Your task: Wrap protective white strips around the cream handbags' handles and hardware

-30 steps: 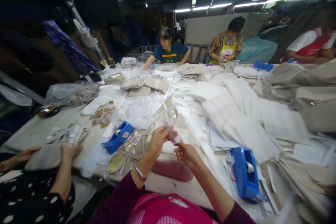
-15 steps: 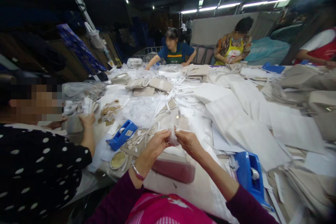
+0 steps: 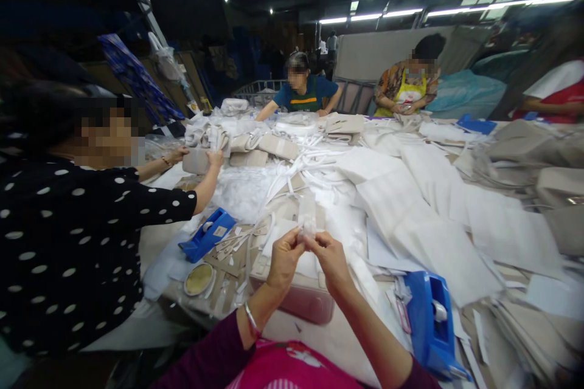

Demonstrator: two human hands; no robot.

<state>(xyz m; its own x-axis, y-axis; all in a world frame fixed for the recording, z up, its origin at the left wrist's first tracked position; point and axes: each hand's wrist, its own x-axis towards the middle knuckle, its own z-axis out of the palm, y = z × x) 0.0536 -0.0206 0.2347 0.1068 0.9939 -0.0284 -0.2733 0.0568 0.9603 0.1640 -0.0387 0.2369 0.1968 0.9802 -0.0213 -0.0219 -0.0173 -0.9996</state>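
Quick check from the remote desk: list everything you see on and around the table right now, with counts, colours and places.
clear plastic piece: one, translucent, pinched between both hands above the table.
tape dispensers: two, blue, one left of the hands, one at right.
pink case: one, under the hands.
round tin: one, yellowish, near left.
white fabric sheets: many, across the table's right.
beige bags: several, far right.
co-workers: four in view, around the table.
left hand: fingers on the plastic.
right hand: fingers on the plastic.
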